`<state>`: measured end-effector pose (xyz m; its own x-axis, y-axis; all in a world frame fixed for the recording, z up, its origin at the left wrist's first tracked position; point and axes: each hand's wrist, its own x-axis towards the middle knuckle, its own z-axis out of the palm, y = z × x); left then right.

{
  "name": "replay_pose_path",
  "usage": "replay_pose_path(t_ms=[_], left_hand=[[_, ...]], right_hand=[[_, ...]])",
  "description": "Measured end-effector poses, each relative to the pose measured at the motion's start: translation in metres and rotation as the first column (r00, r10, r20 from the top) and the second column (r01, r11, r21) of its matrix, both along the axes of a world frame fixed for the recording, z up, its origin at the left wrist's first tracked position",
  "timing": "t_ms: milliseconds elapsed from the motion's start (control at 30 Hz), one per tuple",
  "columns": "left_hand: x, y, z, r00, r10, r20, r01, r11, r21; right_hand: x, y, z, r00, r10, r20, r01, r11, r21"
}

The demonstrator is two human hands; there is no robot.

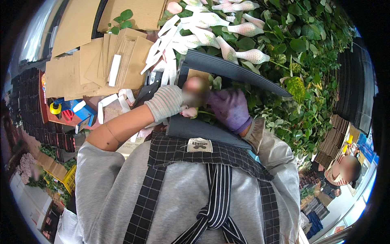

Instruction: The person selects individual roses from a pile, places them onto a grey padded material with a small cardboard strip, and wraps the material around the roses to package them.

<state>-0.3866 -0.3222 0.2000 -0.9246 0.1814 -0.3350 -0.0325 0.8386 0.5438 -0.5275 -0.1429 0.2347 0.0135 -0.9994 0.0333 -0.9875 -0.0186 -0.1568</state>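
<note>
A folded black corrugated sheet [231, 68] lies open before me, its near flap against my apron. Over it, my left hand [166, 102], in a striped knit glove, is at a pale pink rose bloom [195, 84] that is partly blurred. My right hand [230, 108], in a purple glove, is on the stem side of the blooms; its fingers are blurred and I cannot tell what they grip. A second pink rose [189, 113] lies just below, its green stem running towards the right hand. A piece of brown cardboard [198, 73] shows behind the upper bloom.
Roses in white foam nets [213, 19] are heaped beyond the sheet, with dense leafy stems [304, 45] to the right. Cardboard pieces [134, 58] are stacked at the upper left. Red-handled scissors [67, 115] lie by a blue tool [83, 111]. A person [338, 172] is at the far right.
</note>
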Motion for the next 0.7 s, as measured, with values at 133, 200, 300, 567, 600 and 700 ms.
replay_pose_path(t_ms=[133,200,300,567,600,700], left_hand=[[0.007,-0.001,-0.016,0.997,-0.003,-0.083,0.004,1.000,0.017],[0.010,0.003,-0.014,0.995,0.027,-0.100,-0.027,1.000,0.000],[0.013,0.006,-0.011,0.984,0.067,-0.163,-0.065,0.998,0.017],[0.019,-0.021,0.003,0.717,0.409,-0.565,-0.316,0.912,0.260],[0.010,-0.016,0.016,0.780,0.344,-0.523,-0.240,0.936,0.257],[0.004,0.007,0.006,0.855,0.162,-0.493,-0.099,0.983,0.153]], right_hand=[[-0.001,-0.014,-0.015,0.975,-0.221,-0.008,0.218,0.968,-0.122],[-0.006,-0.008,-0.033,0.978,-0.207,0.009,0.207,0.978,0.025],[0.004,0.003,-0.046,0.985,-0.138,-0.108,0.129,0.988,-0.084],[0.009,0.004,-0.036,0.982,-0.082,-0.173,0.079,0.997,-0.025],[0.007,0.002,-0.034,0.976,-0.067,-0.208,0.070,0.998,0.009],[0.006,-0.017,0.001,0.994,-0.079,0.070,0.043,0.911,0.411]])
